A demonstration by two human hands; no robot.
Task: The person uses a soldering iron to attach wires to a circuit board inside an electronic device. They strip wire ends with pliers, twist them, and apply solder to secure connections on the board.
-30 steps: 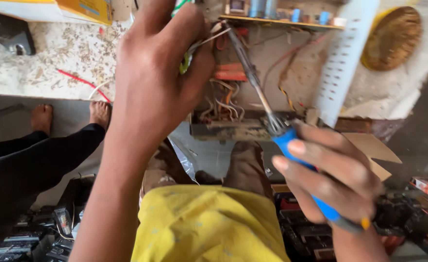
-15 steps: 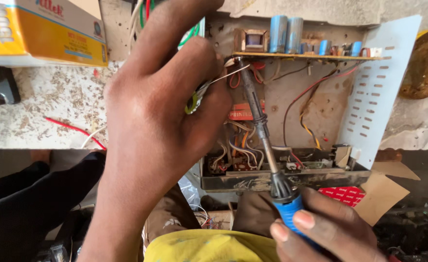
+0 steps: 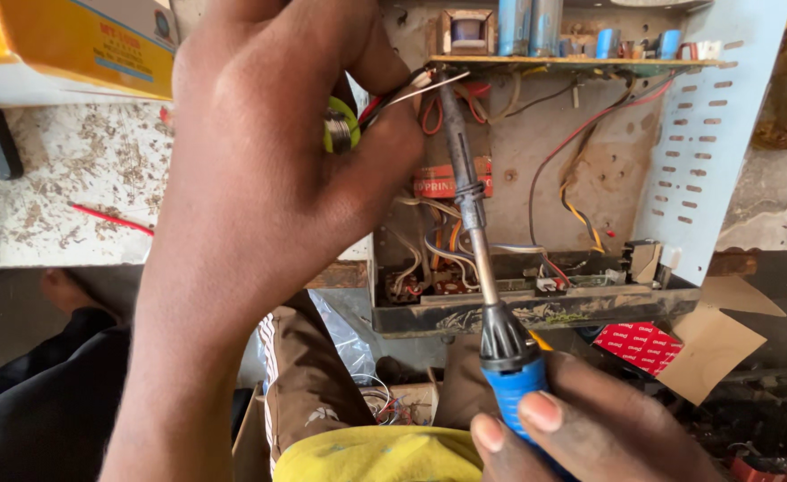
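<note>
My left hand (image 3: 268, 170) fills the left of the head view, pinching a thin solder wire (image 3: 429, 85) and a small yellow-green spool (image 3: 340, 125) near the top of an opened metal electronics chassis (image 3: 706, 152). My right hand (image 3: 581, 428), at the bottom, grips the blue handle of a soldering iron (image 3: 474, 223). The iron's tip points up and meets the wire end just under the edge of the circuit board (image 3: 572, 62), which carries blue capacitors and a small transformer. Coloured wires hang inside the chassis.
A yellow cardboard box (image 3: 63, 40) lies on the speckled worktop (image 3: 72, 187) at upper left, with a red wire scrap (image 3: 112, 219) below it. A red packet (image 3: 639, 344) and brown cardboard (image 3: 724, 335) sit under the chassis. Another person's dark-clothed leg (image 3: 27, 402) is at lower left.
The view has closed in on the chassis. The soldering iron has swung more upright, its tip has risen to the wire end at the board's edge, and my right hand has dropped lower in the frame.
</note>
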